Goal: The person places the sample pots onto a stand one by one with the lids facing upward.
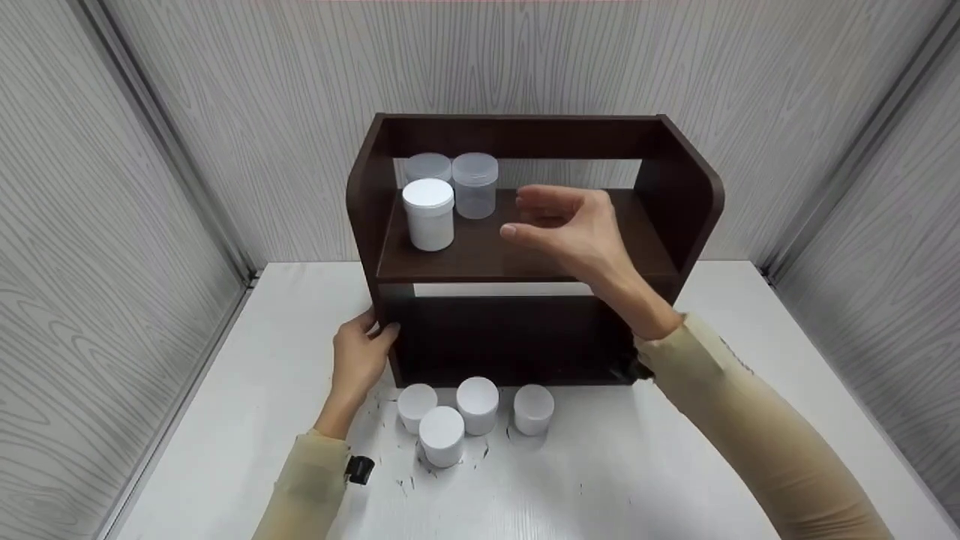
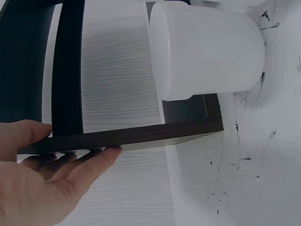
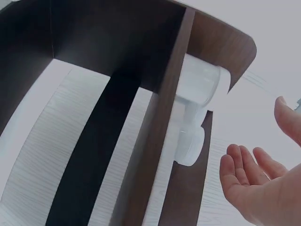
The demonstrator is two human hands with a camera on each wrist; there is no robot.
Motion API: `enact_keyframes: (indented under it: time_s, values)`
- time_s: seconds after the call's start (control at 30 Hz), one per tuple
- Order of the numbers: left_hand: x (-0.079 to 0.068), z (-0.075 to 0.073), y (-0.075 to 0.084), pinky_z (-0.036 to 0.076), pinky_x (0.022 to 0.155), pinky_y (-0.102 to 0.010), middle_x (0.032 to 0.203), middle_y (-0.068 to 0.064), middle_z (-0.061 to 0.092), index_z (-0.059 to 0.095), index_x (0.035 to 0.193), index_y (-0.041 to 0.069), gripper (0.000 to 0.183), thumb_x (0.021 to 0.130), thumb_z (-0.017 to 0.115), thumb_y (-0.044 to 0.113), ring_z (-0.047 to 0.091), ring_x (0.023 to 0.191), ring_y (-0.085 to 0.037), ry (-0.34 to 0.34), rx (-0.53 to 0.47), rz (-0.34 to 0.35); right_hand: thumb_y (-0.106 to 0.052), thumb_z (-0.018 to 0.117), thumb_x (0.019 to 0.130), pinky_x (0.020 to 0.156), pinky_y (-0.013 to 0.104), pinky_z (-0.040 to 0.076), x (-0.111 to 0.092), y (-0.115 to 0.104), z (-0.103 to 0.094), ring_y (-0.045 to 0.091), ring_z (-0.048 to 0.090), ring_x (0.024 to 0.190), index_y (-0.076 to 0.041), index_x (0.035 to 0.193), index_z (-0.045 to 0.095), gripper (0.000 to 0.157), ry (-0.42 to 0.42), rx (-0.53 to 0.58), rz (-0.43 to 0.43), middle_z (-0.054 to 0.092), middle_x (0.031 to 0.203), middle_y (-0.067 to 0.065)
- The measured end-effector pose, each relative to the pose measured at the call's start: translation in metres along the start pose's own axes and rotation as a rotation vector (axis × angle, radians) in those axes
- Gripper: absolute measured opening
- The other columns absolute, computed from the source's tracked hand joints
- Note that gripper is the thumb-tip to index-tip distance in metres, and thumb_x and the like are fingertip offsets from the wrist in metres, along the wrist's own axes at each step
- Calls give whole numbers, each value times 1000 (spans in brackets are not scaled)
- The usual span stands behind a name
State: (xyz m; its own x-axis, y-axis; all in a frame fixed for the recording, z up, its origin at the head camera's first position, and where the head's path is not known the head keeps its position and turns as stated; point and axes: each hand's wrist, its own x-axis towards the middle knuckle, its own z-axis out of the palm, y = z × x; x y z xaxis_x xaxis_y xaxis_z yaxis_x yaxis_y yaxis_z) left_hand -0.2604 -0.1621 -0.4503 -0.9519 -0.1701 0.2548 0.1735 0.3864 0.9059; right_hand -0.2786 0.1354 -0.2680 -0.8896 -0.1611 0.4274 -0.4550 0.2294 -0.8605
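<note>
A dark brown two-tier shelf stands on the white table. With thumb on the inner face and fingers outside, my left hand grips the shelf's left side panel. My right hand is over the upper tier, thumb and fingers apart with nothing between them. Left of it on that tier stand a white lidded jar and, behind, two translucent jars, one at the rear and one at the back left partly hidden by the white one. The right wrist view shows the right hand beside these jars, palm and fingers visible.
Several white-lidded jars stand on the table before the shelf: three grouped together, including a front one, and a single jar to their right. Dark scuffs mark the tabletop. Wood-patterned panels enclose the back and sides.
</note>
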Motion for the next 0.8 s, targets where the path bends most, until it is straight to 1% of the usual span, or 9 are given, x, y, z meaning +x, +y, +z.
enact_keyframes:
  time_s: [0.07, 0.17, 0.27, 0.4, 0.5, 0.7, 0.8]
  values:
    - [0, 0, 0, 59, 97, -45, 143, -31, 59, 55, 142, -15, 49, 101, 66, 10, 63, 125, -46, 3, 14, 4, -15, 94, 78, 90, 32, 62, -12, 6, -3, 29, 74, 105, -1, 124, 76, 51, 9, 12, -9, 77, 117, 14]
    - [0, 0, 0, 59, 97, -45, 142, -32, 59, 55, 141, -16, 48, 101, 66, 9, 63, 125, -46, 4, 3, 7, -10, 94, 79, 88, 32, 63, -30, 16, -7, 31, 75, 104, 1, 124, 76, 49, 20, 29, -16, 76, 117, 18]
    - [0, -1, -1, 59, 97, -45, 142, -32, 59, 54, 142, -16, 49, 101, 66, 9, 63, 125, -46, 3, -7, 9, -7, 92, 80, 91, 33, 62, -50, 27, -12, 31, 74, 105, 1, 123, 77, 47, 32, 29, -31, 76, 117, 18]
    - [-1, 0, -3, 59, 96, -45, 142, -32, 58, 55, 142, -15, 48, 101, 66, 8, 64, 124, -47, 2, -18, 20, -3, 91, 81, 96, 37, 60, -77, 45, -18, 30, 72, 106, -1, 121, 78, 42, 46, 45, -40, 77, 115, 15]
    - [-1, 0, -3, 59, 96, -45, 143, -32, 58, 55, 142, -14, 48, 101, 66, 8, 64, 124, -47, 0, -25, 24, 0, 91, 81, 97, 37, 59, -94, 60, -22, 29, 72, 105, -1, 120, 78, 41, 60, 56, -12, 77, 113, 13]
    - [-1, -1, -2, 59, 97, -44, 144, -31, 58, 57, 142, -12, 47, 101, 66, 9, 63, 125, -46, 0, -32, 8, 3, 90, 80, 97, 41, 59, -123, 93, -27, 30, 72, 104, -1, 117, 79, 39, 68, 53, 64, 78, 111, 11]
    - [-1, 0, -2, 59, 97, -44, 144, -30, 57, 57, 142, -13, 47, 101, 65, 9, 63, 125, -46, -2, -29, 5, 3, 90, 80, 95, 38, 60, -135, 110, -28, 30, 72, 102, -1, 116, 79, 37, 68, 33, 95, 78, 109, 11]
